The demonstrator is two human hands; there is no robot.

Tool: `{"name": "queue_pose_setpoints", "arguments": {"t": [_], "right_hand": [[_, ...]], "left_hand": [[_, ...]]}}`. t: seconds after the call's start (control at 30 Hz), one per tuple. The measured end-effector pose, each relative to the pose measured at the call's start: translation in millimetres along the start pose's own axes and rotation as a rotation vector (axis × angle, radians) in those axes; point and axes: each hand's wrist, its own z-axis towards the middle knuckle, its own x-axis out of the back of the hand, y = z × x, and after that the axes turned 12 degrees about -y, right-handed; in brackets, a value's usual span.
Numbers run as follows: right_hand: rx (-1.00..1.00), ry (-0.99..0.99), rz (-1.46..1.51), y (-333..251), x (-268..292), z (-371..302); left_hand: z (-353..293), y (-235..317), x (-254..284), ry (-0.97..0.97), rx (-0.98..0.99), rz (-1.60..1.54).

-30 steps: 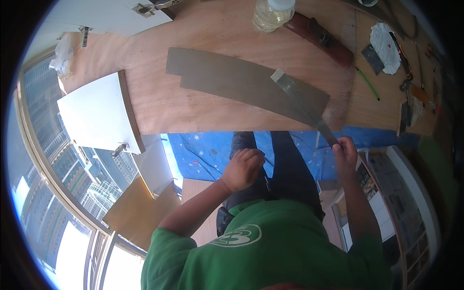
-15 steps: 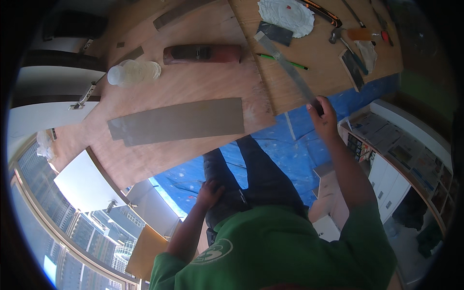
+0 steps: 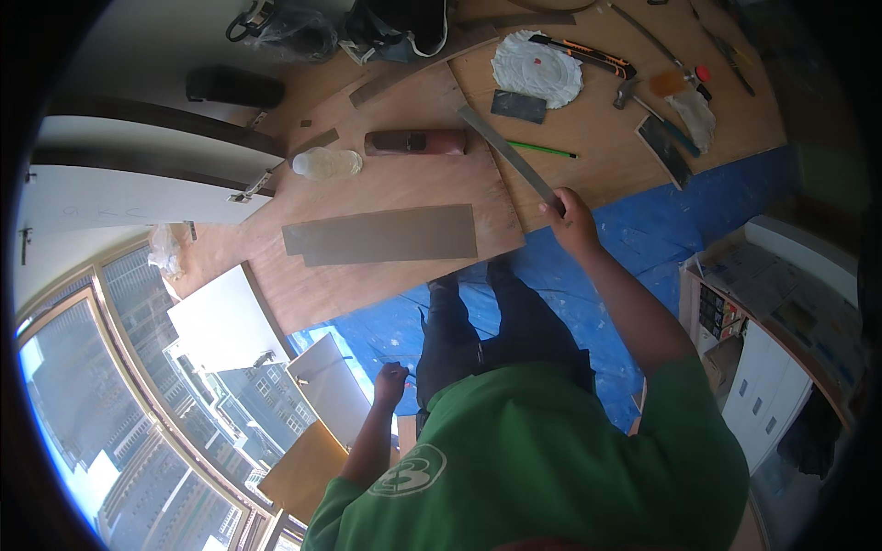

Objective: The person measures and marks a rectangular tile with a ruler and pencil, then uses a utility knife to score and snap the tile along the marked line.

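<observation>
My right hand (image 3: 571, 220) grips one end of a long, narrow grey strip (image 3: 510, 156). The strip slants away to the left over the wooden table. My left hand (image 3: 393, 378) is curled beside my left thigh, with a small dark bit showing at its fingers that I cannot identify. A wide grey-brown panel (image 3: 386, 237) with a notched left corner lies flat near the table's front edge. Beyond it are a clear plastic bottle (image 3: 329, 163) on its side and a long dark red and black tool (image 3: 441, 142). A green pencil (image 3: 544, 150) lies right of the strip.
A white crumpled cloth (image 3: 537, 72), a dark square sheet (image 3: 519, 106), a utility knife (image 3: 597, 60), a hammer (image 3: 629, 92) and a dark block (image 3: 663, 151) sit at the far right. Blue sheeting (image 3: 634, 230) covers the floor. Open cabinet doors (image 3: 220, 321) stand left.
My left hand has come off my thigh and moved out beside it, fingers curled. The strip, still in my right hand, has shifted left and lies lower in view. The whole view has shifted.
</observation>
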Motion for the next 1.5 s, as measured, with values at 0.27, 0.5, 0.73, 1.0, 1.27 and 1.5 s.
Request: {"name": "queue_pose_setpoints", "arguments": {"t": [0.27,0.5,0.73,1.0,1.27,1.5], "right_hand": [[0.193,0.097,-0.513,-6.5,-18.9,54.2],[0.098,0.098,-0.565,-30.0,-1.9,40.6],[0.24,0.117,-0.238,7.8,32.1,-45.9],[-0.612,-0.214,-0.037,225.6,29.5,-155.7],[-0.701,-0.23,-0.068,276.6,20.2,-223.7],[-0.638,-0.146,0.17,212.2,14.6,-186.3]], "left_hand": [[-74.4,-50.2,5.3,0.165,0.014,-0.039],[-115.3,-41.9,2.1,0.101,0.144,0.173],[-36.9,-137.8,-16.1,0.229,-0.107,0.024],[35.5,-97.1,52.5,0.09,-0.4,0.946],[-6.2,41.8,104.7,0.138,-0.607,0.992],[-39.5,79.0,79.6,0.09,-0.254,0.592]]}}
